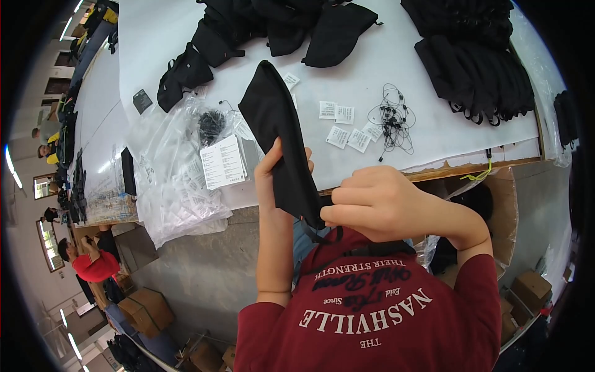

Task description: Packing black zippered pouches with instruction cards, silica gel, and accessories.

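A head-worn fisheye looks down from close above the left hand (273, 166), right hand (374, 202) and white table (455, 139).

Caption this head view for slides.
At a white table, left hand holds black fabric pouch, right hand at its near end.

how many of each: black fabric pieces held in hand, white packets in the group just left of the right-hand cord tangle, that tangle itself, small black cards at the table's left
Held black fabric piece: 1
White packets in that group: 5
Right-hand cord tangle: 1
Small black card: 1
Total: 8
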A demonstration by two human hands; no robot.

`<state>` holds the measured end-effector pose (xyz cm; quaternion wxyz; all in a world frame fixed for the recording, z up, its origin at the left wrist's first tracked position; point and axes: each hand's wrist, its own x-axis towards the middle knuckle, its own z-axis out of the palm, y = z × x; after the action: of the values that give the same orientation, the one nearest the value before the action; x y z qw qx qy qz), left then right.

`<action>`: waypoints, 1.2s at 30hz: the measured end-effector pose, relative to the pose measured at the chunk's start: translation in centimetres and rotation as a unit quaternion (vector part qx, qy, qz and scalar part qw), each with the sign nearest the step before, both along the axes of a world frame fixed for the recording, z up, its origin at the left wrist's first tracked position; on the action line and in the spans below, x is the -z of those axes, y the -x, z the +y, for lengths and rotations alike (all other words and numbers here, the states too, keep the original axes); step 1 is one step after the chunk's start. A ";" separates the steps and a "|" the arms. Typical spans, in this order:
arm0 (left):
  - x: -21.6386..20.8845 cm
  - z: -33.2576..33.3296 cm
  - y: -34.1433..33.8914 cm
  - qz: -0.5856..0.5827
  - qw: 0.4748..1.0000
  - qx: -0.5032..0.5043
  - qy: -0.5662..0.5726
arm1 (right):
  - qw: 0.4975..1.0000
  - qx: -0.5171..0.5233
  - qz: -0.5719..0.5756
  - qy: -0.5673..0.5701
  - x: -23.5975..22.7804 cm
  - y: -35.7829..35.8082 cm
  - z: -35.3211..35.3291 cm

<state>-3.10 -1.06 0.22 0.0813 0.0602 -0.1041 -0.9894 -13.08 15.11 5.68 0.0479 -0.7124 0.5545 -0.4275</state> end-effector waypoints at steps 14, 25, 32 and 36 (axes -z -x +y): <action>-1.1 0.6 -0.1 -0.144 0.975 -0.054 0.163 | 0.992 0.112 0.051 0.041 -0.8 0.0 -0.5; -0.7 0.6 -0.3 -0.168 0.966 -0.109 0.163 | 0.992 0.108 0.032 0.064 -1.0 -0.2 -1.3; 0.7 -0.1 -0.4 -0.177 0.945 -0.172 0.214 | 0.995 0.095 -0.004 0.028 0.4 -1.0 -1.0; 1.8 0.2 -0.6 -0.171 0.932 -0.200 0.248 | 0.995 0.097 -0.007 0.001 0.8 -1.6 -0.7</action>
<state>-2.45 -0.86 -1.62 0.2713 0.2255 -0.3440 -0.8702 -11.47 14.37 4.84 0.0094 -0.6520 0.6205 -0.4357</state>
